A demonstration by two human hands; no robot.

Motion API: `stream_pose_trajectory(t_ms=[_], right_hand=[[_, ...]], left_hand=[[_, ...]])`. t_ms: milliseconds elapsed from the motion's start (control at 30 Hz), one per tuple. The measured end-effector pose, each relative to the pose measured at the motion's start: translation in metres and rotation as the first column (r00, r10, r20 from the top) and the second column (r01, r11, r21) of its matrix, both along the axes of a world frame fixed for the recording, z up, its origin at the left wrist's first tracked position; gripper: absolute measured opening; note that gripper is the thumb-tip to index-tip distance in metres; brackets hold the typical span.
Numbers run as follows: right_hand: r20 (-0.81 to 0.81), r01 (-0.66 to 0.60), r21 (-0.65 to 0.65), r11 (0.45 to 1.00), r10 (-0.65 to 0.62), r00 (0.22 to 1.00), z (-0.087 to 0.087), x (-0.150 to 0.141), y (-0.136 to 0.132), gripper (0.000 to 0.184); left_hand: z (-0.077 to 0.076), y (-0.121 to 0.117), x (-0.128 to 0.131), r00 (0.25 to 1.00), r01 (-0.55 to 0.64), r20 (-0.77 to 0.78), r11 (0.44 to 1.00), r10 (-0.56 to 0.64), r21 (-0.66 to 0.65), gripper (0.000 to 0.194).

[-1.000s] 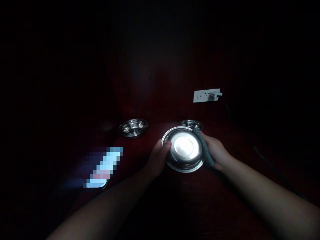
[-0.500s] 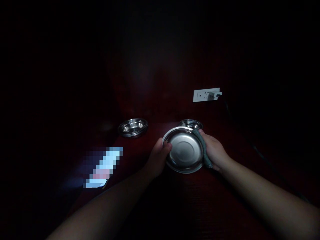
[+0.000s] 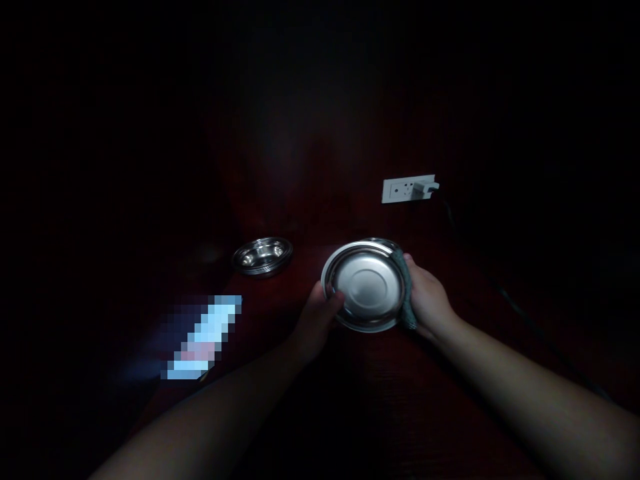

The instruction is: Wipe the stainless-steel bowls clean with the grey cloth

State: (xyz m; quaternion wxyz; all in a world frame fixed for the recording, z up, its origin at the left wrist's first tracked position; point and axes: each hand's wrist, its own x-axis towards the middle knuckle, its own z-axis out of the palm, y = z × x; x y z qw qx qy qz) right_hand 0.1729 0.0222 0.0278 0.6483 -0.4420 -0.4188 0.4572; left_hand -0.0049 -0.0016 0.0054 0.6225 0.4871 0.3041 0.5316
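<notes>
A shallow stainless steel dish (image 3: 369, 287) is held up between my hands, its inside facing me. My left hand (image 3: 320, 317) grips its left rim, with the thumb over the edge and the other fingers hidden behind. On the right side, my right hand (image 3: 429, 297) is closed around a dark green cloth (image 3: 407, 293) folded over the dish's rim. Behind the held dish, another metal dish (image 3: 383, 241) shows only its far rim. Further left, a stack of similar metal dishes (image 3: 263, 257) rests on the dark red table (image 3: 273, 300).
A bright, pixelated flat object (image 3: 205, 340) lies on the table at the left. On the back wall is a white socket plate (image 3: 397, 190) with a plug in it. A dark cord (image 3: 523, 313) runs down the right side. The surroundings are very dark.
The held dish has risen slightly and covers more of the dish behind it. My right hand and the cloth have shifted a little on its right rim. The view has moved slightly.
</notes>
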Motion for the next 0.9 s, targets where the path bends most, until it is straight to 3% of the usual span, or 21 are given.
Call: stream_pose_trajectory(t_ms=[200, 467, 700, 900], right_hand=[[-0.015, -0.023, -0.037, 0.999, 0.023, 1.0, -0.001, 0.0, 0.001, 0.049], [-0.053, -0.108, -0.147, 0.983, 0.101, 0.994, 0.003, 0.005, 0.002, 0.039], [-0.051, -0.256, -0.173, 0.951, 0.251, 0.967, 0.005, 0.011, 0.002, 0.036], [-0.034, -0.348, -0.187, 0.919, 0.348, 0.937, 0.009, 0.012, -0.001, 0.033]], left_hand=[[0.006, 0.001, -0.001, 0.998, -0.057, 0.012, 0.998, 0.057, -0.002, 0.049], [0.009, 0.006, -0.004, 0.998, -0.052, -0.046, 0.998, 0.053, 0.02, 0.042], [0.01, 0.01, -0.008, 0.986, -0.028, -0.162, 0.999, 0.033, 0.033, 0.042], [0.016, 0.007, -0.009, 0.974, 0.06, -0.225, 0.991, -0.032, 0.12, 0.045]])
